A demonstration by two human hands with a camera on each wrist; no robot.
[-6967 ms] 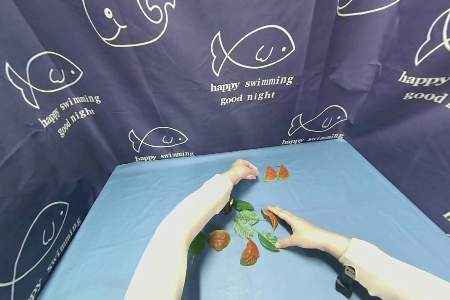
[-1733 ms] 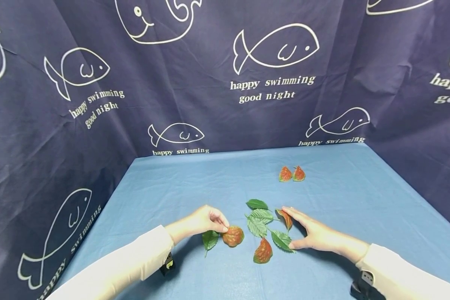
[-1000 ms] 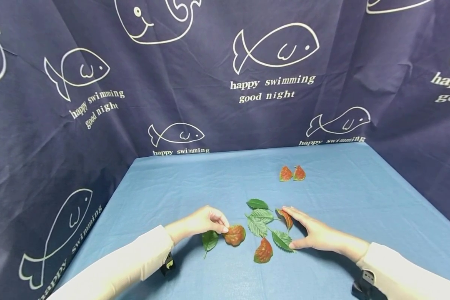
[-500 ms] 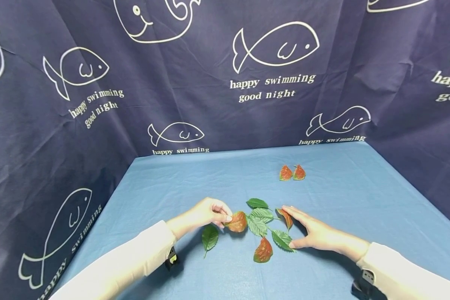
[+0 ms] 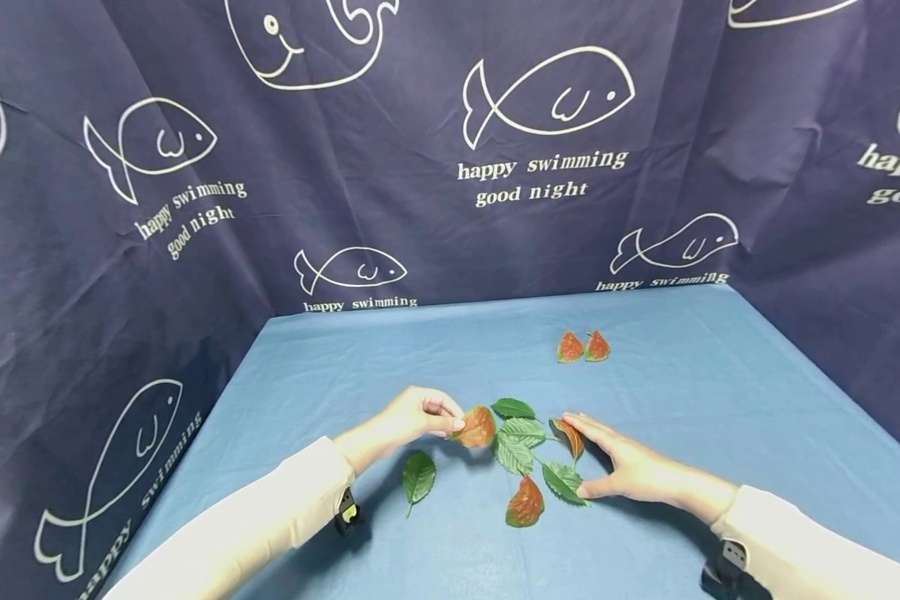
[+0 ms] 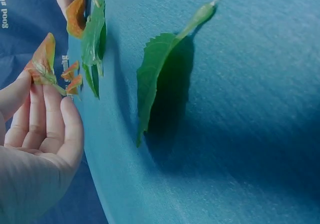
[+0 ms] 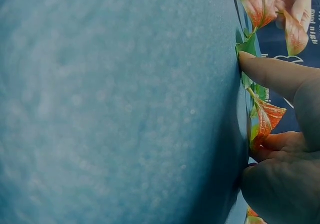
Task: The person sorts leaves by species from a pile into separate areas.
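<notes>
My left hand [image 5: 418,413] pinches a red-orange leaf [image 5: 477,427] between thumb and fingertips, raised a little over the cloth, left of the green leaves [image 5: 522,431] grouped mid-table. In the left wrist view this leaf [image 6: 43,58] rises from the fingertips. My right hand [image 5: 633,472] lies with fingers spread: its thumb touches a green leaf [image 5: 562,481] and its fingertips touch a curled red leaf [image 5: 570,438]. The right wrist view shows the thumb on the green leaf [image 7: 247,46] and the fingers at the red one [image 7: 266,120]. Another red leaf [image 5: 525,502] lies in front of the group.
Two small red leaves [image 5: 583,347] lie side by side at the back of the blue table cloth [image 5: 390,358]. A single green leaf [image 5: 418,477] lies at the left, below my left hand. Dark blue curtains [image 5: 390,167] with fish drawings stand behind and at the sides.
My left hand has lifted the red-orange leaf and moved it away from me and slightly right, closer to the green group. The green leaf at the left is now uncovered. My right hand stays in place.
</notes>
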